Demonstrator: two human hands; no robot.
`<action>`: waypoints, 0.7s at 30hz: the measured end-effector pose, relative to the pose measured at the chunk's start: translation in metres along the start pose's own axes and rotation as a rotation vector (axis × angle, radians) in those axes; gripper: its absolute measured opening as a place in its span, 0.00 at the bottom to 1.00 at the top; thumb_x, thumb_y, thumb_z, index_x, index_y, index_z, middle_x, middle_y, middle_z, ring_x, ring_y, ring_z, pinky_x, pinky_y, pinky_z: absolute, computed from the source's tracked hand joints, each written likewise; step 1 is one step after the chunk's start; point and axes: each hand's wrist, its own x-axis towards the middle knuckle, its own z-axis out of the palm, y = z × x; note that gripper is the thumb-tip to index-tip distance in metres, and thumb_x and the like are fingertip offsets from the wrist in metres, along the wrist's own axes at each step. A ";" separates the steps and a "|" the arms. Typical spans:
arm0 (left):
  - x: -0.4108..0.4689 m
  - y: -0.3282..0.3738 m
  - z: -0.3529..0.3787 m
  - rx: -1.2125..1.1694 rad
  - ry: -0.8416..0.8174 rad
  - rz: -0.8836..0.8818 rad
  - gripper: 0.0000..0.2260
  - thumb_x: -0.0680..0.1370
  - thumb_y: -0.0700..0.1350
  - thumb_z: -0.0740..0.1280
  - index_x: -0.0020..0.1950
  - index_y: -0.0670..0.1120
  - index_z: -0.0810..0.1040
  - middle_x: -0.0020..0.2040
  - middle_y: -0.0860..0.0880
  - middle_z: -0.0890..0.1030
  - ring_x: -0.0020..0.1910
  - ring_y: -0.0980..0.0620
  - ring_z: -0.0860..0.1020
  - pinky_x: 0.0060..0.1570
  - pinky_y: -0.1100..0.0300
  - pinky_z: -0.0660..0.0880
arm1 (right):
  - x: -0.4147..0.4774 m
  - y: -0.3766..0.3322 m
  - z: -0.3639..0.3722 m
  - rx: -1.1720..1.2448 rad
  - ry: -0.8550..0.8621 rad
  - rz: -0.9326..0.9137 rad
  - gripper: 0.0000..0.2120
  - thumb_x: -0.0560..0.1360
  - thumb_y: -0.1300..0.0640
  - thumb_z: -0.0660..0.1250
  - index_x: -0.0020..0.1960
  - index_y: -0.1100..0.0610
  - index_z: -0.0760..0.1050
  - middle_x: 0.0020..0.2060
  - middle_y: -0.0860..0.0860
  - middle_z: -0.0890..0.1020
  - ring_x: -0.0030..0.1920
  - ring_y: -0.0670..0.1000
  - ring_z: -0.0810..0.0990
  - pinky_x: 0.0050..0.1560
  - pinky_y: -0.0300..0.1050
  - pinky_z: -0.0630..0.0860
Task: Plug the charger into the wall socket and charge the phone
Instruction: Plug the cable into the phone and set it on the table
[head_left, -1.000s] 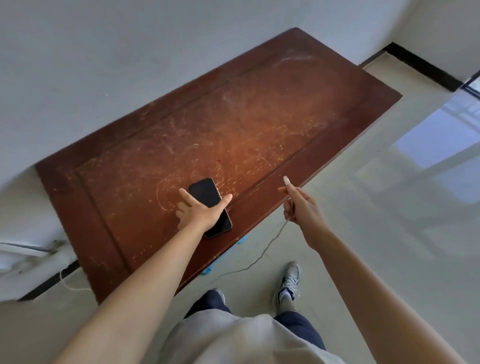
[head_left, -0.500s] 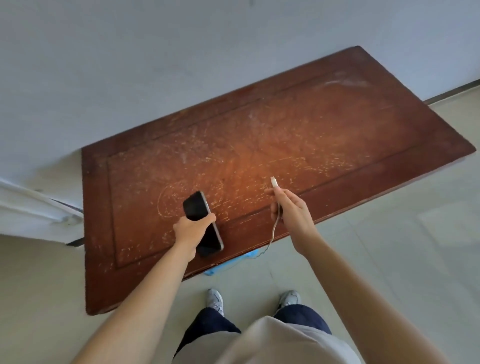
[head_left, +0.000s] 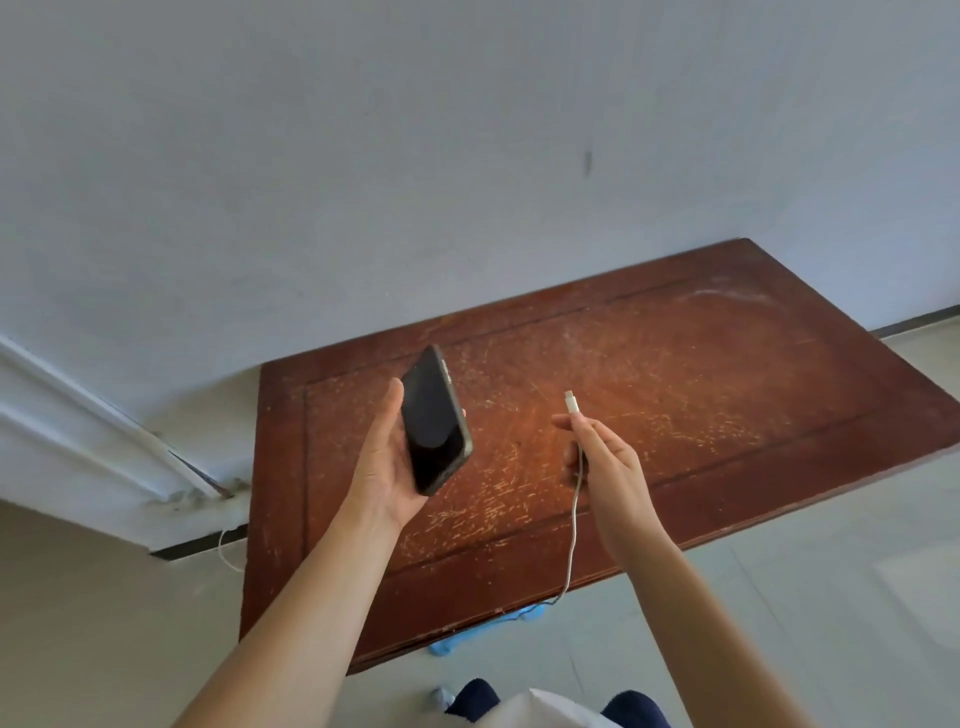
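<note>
- Lying in the palm of the left hand (head_left: 387, 462), at centre frame, a dark phone (head_left: 435, 420) is held tilted above the scratched brown surface (head_left: 701, 395), thumb and fingers wrapped around its edges.
- A white cable (head_left: 574, 525) is pinched just below its connector (head_left: 571, 402) by the closed fingers (head_left: 589, 434) of the right hand (head_left: 615, 467), right of centre.
- Connector and phone are held apart.
- The cable is seen trailing down past the surface's lower edge.

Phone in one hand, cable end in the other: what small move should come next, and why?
Probably bring the cable connector in the right hand toward the lower end of the phone, which the left hand holds above the table. The two are still apart and the plug is free.
</note>
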 end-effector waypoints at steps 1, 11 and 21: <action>0.000 0.004 -0.005 0.007 -0.010 -0.010 0.37 0.66 0.68 0.73 0.67 0.46 0.78 0.59 0.42 0.83 0.55 0.43 0.83 0.46 0.52 0.82 | -0.002 0.001 0.003 0.001 0.005 -0.004 0.14 0.84 0.53 0.61 0.50 0.53 0.85 0.31 0.49 0.74 0.32 0.47 0.72 0.34 0.40 0.72; 0.012 -0.008 -0.026 -0.210 -0.092 -0.068 0.29 0.80 0.66 0.53 0.69 0.48 0.76 0.70 0.39 0.75 0.69 0.37 0.73 0.68 0.35 0.67 | -0.020 0.011 0.004 -0.028 0.095 -0.030 0.17 0.84 0.48 0.58 0.49 0.49 0.86 0.30 0.49 0.71 0.29 0.45 0.67 0.30 0.38 0.66; 0.002 -0.019 0.016 -0.348 -0.151 -0.051 0.24 0.77 0.58 0.65 0.65 0.43 0.80 0.64 0.37 0.80 0.65 0.36 0.76 0.65 0.32 0.68 | -0.056 0.003 0.006 -0.111 0.034 -0.137 0.10 0.73 0.45 0.71 0.50 0.47 0.87 0.33 0.49 0.84 0.34 0.47 0.80 0.38 0.37 0.78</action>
